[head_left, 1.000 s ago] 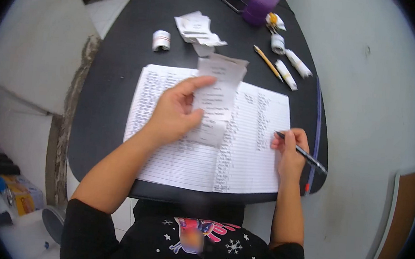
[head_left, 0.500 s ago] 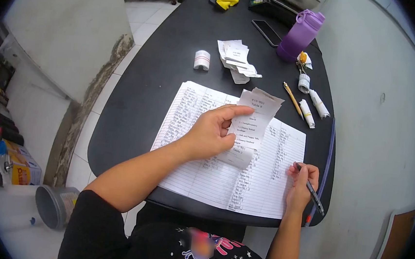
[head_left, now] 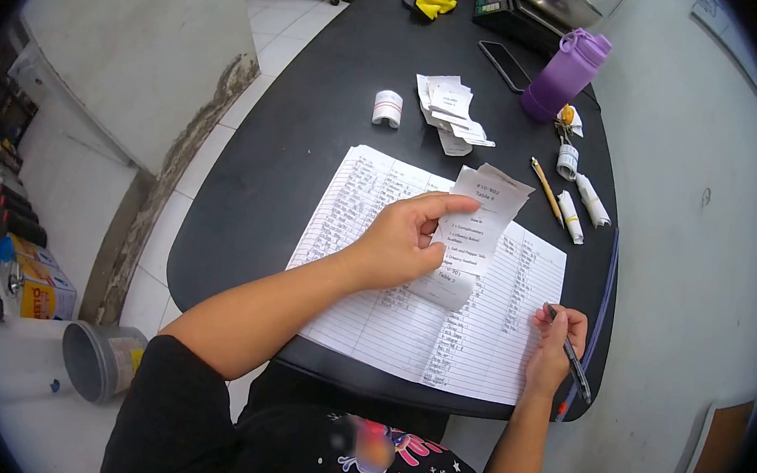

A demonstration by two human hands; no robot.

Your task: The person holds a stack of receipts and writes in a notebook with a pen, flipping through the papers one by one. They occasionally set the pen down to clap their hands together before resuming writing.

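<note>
My left hand (head_left: 403,243) is closed on several printed order slips (head_left: 478,235), held above an open lined notebook (head_left: 363,320). The top slip reads "Table 9"; a lower one, curling at its end, reads "Table 3". Handwritten columns fill much of both notebook pages. At the right page's edge, my right hand (head_left: 557,344) grips a black pen (head_left: 577,368), its fingers curled round the barrel. The side of that hand rests by the page's lower right corner.
Beyond the notebook lie a heap of slips (head_left: 452,113) and a curled paper (head_left: 388,108). To the right are a tan pen (head_left: 547,192), rolled papers (head_left: 570,218), a purple bottle (head_left: 567,75) and a phone (head_left: 504,66). A grey bin (head_left: 102,361) stands on the floor.
The whole view has shifted slightly, so the table's things appear a little further right. Both hands keep the same grip on the slips and the pen.
</note>
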